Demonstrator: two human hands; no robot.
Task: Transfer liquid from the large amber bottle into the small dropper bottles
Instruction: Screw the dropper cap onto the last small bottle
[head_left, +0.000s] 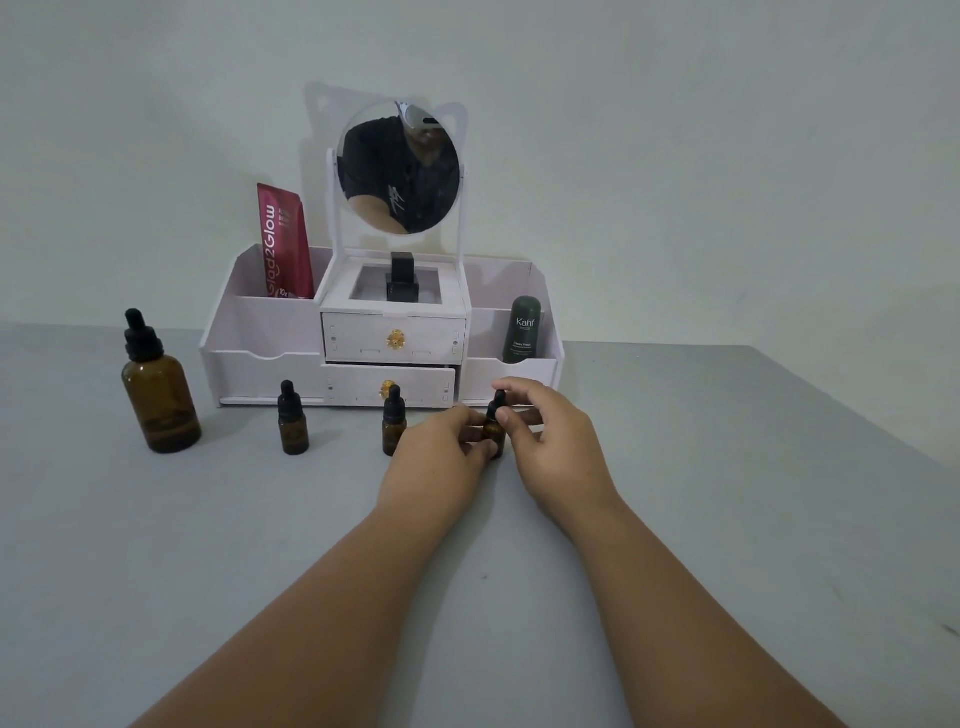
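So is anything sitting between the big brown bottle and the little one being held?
Yes. The left small bottle and the middle small bottle stand in the row between the large amber bottle and the right small bottle, which the left hand and right hand hold.

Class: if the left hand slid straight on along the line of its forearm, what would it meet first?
The left hand already grips the small amber glass dropper bottle; next, probably the white organiser's front wall, depth unclear.
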